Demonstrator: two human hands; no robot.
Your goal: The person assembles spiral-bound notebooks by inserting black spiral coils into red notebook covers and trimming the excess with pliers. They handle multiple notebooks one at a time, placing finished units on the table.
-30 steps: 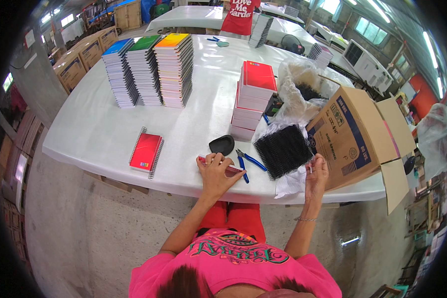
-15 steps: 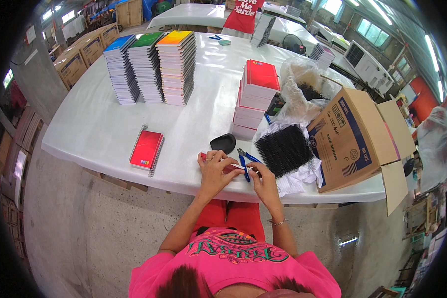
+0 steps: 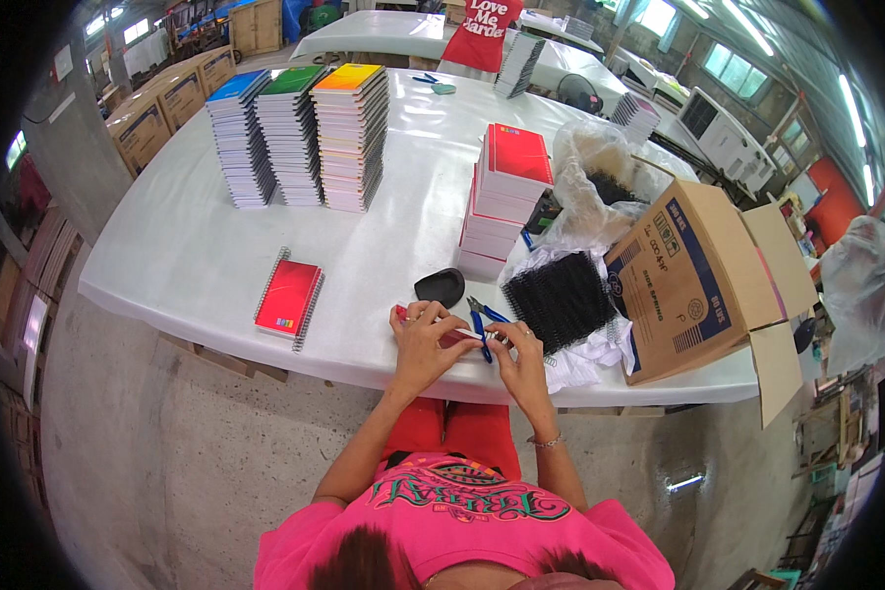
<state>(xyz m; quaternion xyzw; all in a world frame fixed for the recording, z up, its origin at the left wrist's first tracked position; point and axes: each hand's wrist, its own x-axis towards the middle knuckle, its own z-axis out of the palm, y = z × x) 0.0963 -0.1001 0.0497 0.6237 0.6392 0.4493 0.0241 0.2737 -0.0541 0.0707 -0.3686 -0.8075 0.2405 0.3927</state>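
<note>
While a red-covered notebook (image 3: 441, 332) is pinched at the table's near edge between the closed fingers of the left hand (image 3: 421, 339) and right hand (image 3: 521, 356), spiral binding appears under way, and steady alignment is judged necessary next.

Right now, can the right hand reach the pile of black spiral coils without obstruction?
Probably yes. The right hand rests just beside the black coils, and nothing stands between them; the blue pliers lie to its left.

Count: 3 tall notebook stacks (image 3: 300, 133) (blue, green, orange tops), 1 red-topped stack (image 3: 501, 197), 1 loose red spiral notebook (image 3: 289, 297), 1 open cardboard box (image 3: 703, 280), 1 blue-handled pliers (image 3: 482, 320), 2 hands (image 3: 423, 339).
</note>
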